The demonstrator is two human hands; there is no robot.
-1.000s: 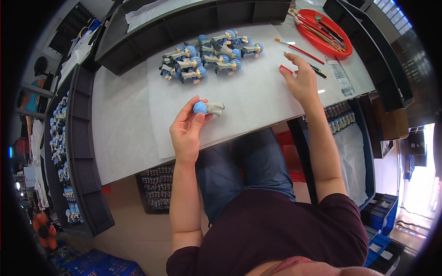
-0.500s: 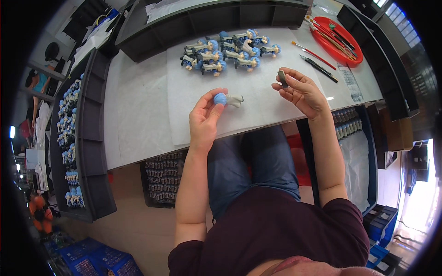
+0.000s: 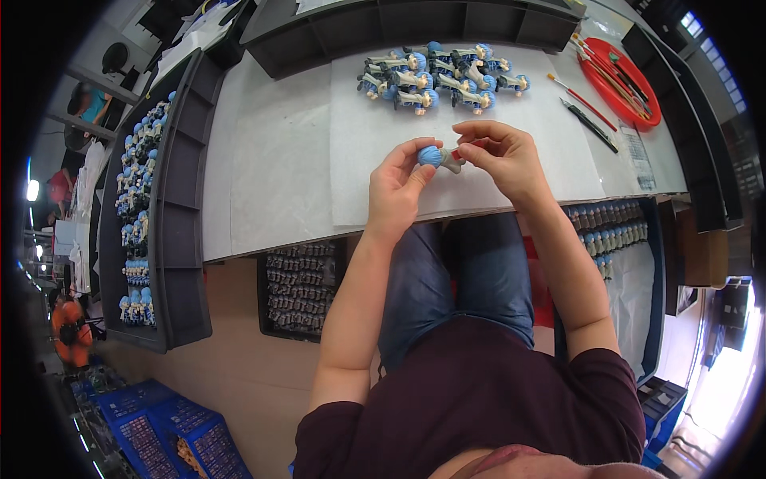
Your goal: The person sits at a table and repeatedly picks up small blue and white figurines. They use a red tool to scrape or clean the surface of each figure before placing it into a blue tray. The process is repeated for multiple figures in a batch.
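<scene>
My left hand [image 3: 396,188] is closed round a small figurine [image 3: 431,156] with ribbed blue hair and a pale grey body. It lies sideways above the near part of the white sheet [image 3: 359,191], its head between my thumb and fingers. My right hand [image 3: 504,165] is at the body end, thumb and forefinger pinched on a small flat piece [image 3: 457,154] that shows red against the figurine. My fingers hide most of that piece. Beyond my hands, a cluster of similar blue-haired figurines [image 3: 415,80] lies on the sheet.
At the far right a red oval tray [image 3: 650,118] holds brushes, beside a red-handled brush [image 3: 586,104] and a black pen-like tool [image 3: 590,126]. Grey crates stand at the back [image 3: 383,36] and left [image 3: 177,239], the left one with figurines. Bins of small parts sit below the table edge.
My right hand has come left and brought the small flat piece against the figurine. My left hand still holds the figurine. The whole view has shifted.
</scene>
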